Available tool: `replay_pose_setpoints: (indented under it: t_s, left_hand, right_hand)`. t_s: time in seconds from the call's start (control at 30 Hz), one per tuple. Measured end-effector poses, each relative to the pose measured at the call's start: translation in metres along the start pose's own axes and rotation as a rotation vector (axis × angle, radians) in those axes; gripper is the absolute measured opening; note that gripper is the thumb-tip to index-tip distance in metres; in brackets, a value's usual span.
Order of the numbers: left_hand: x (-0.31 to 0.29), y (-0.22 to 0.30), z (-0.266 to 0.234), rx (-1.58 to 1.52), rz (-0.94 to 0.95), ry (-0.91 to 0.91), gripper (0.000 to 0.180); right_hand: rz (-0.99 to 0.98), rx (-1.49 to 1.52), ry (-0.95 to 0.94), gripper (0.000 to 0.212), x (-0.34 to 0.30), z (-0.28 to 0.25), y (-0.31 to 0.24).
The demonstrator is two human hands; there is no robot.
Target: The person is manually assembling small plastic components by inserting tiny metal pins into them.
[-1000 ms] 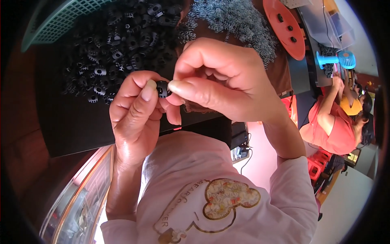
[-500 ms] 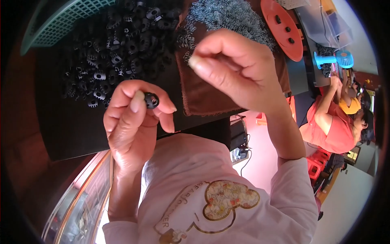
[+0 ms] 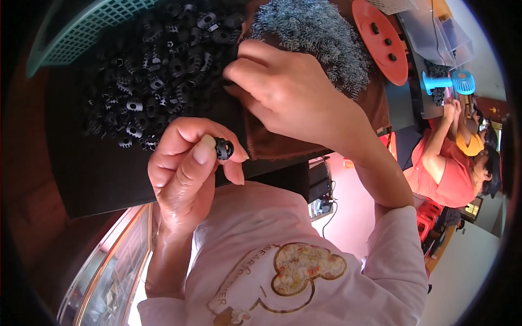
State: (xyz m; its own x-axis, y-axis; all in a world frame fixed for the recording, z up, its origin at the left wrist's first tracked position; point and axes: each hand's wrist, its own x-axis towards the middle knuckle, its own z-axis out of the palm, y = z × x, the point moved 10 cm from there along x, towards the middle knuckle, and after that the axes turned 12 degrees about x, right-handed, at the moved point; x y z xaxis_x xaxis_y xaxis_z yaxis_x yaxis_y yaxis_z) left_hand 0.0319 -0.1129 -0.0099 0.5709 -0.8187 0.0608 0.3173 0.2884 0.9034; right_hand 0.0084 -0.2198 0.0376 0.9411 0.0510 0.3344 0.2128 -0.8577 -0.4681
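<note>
My left hand [image 3: 187,171] pinches a small black claw clip piece [image 3: 223,148] between thumb and index finger, in front of the table edge. To its right and farther off, my right hand [image 3: 283,81] is over the right edge of a heap of black claw clip pieces [image 3: 157,81]. Its fingers are bent together. Something dark shows at their tips, but I cannot tell whether it is held or lies behind. Past that hand, a pile of small metal springs [image 3: 304,27] lies on a brown cloth [image 3: 277,142].
A green mesh basket [image 3: 81,38] stands at the far left. On the right, a red oval plate [image 3: 375,54] holds several small black pieces. Beyond it are a clear plastic bin [image 3: 435,41], a blue fan [image 3: 462,82] and other people [image 3: 446,168] at work.
My right hand has moved left and turned palm down, from over the cloth to the edge of the black heap. My left hand, still pinching the clip piece, has shifted slightly right and nearer.
</note>
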Motion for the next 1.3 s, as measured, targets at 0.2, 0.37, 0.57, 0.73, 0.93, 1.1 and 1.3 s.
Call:
replay_pose_setpoints:
  t_s: [0.2,0.37,0.57,0.73,0.93,1.1,1.3]
  left_hand:
    - [0.0,0.0,-0.004,-0.011,-0.003,0.033,0.02]
    - [0.001,0.0,-0.005,-0.025,0.013,0.032,0.019]
    - [0.002,-0.001,-0.005,-0.032,-0.012,0.042,0.019]
    - [0.002,-0.001,-0.006,-0.029,0.005,0.037,0.02]
    - [0.001,-0.002,-0.007,0.028,0.004,0.056,0.024]
    - [0.0,-0.002,-0.007,0.064,0.003,0.076,0.027]
    - [0.001,-0.004,-0.005,-0.009,-0.024,0.07,0.022]
  right_hand:
    - [0.027,-0.201,-0.09,0.014,0.009,0.012,-0.006]
    - [0.007,-0.193,-0.062,0.014,0.009,0.011,-0.007]
    - [0.042,-0.014,0.027,0.019,-0.001,-0.009,-0.008]
    - [0.032,0.098,-0.06,0.02,-0.009,-0.003,-0.03]
    - [-0.017,0.394,0.039,0.014,-0.009,-0.01,-0.029]
    - [0.167,0.673,0.082,0.013,-0.018,-0.022,-0.017]
    - [0.185,1.053,0.098,0.014,-0.022,-0.02,-0.021]
